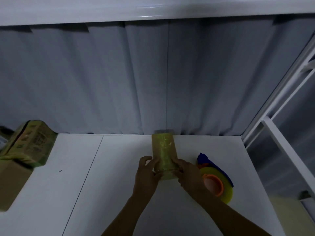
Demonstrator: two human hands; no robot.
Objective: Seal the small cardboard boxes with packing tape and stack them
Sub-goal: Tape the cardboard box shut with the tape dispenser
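Note:
A small cardboard box (164,150) wrapped in yellowish tape lies lengthwise on the white table (110,176), its far end near the curtain. My left hand (148,174) grips the box's near left corner, fingers curled over the edge. My right hand (189,174) grips its near right corner the same way. Just right of my right hand lies a tape dispenser (215,180) with a blue handle, an orange hub and a yellow tape roll.
At the far left stand taped boxes (30,142) atop a larger brown carton (13,183). A grey curtain (153,79) hangs behind the table. A white metal frame (279,138) borders the table's right side.

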